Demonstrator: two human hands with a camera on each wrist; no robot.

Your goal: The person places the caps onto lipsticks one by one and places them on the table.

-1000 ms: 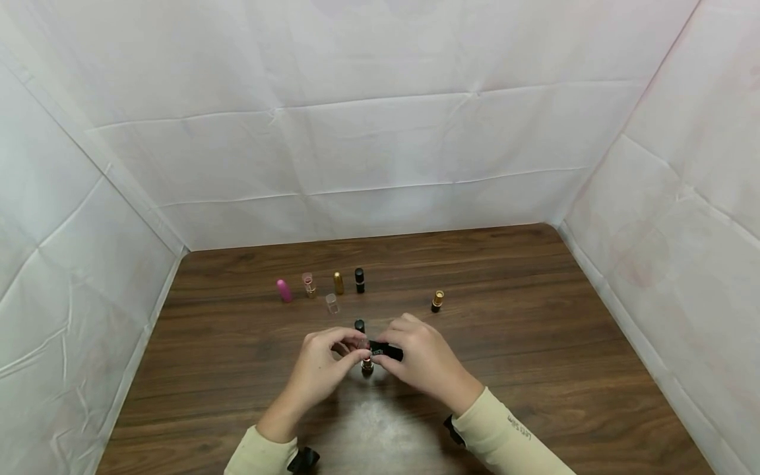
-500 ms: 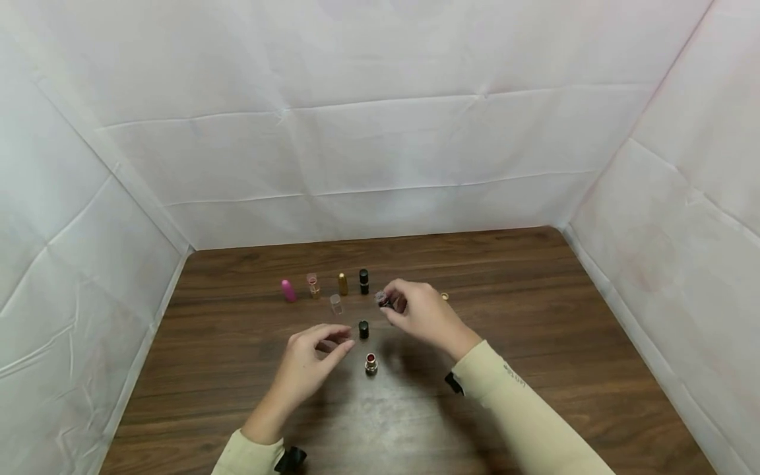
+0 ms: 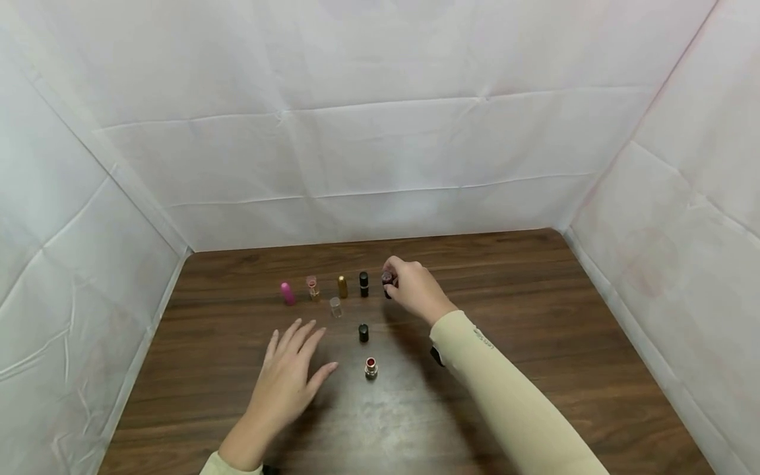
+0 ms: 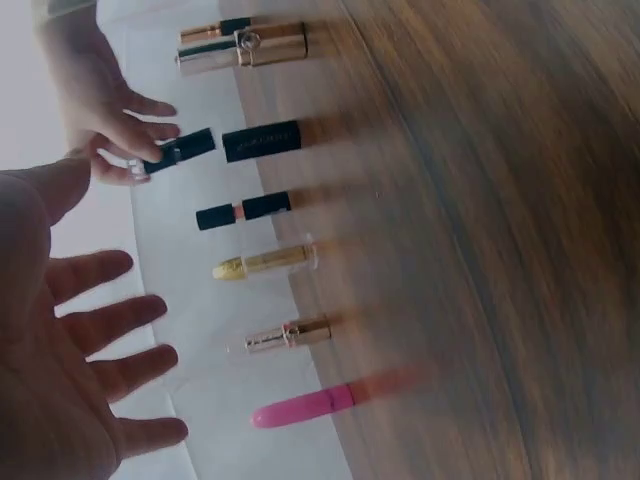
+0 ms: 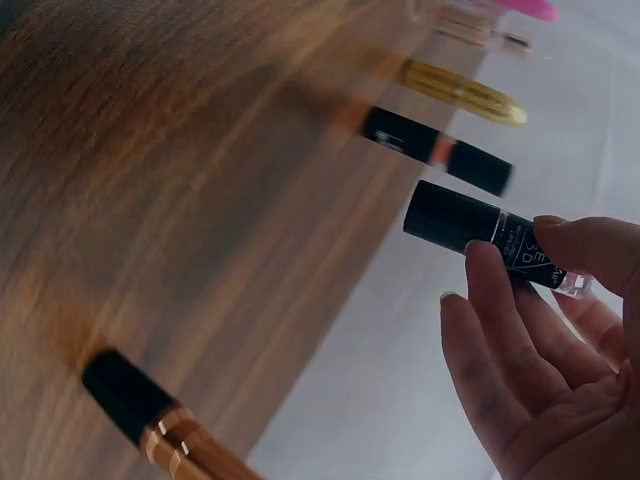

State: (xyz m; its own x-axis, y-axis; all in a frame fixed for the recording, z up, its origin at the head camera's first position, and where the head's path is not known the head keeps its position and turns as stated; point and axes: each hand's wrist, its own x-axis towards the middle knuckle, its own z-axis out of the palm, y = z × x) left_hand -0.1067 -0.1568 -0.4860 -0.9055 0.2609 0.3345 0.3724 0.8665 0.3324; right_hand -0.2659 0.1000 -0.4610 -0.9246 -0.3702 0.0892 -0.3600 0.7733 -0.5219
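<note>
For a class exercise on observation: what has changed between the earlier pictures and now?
The right hand has carried the black tube forward to just right of the black lipstick, still holding it. The left hand has come away from it, moved left and spread open. The black cap, red-topped lipstick and pink lipstick stayed put.

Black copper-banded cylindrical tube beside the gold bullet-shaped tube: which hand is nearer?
Right. Right hand is just right of the black tube; left hand is farther, lower left in head view.
</note>
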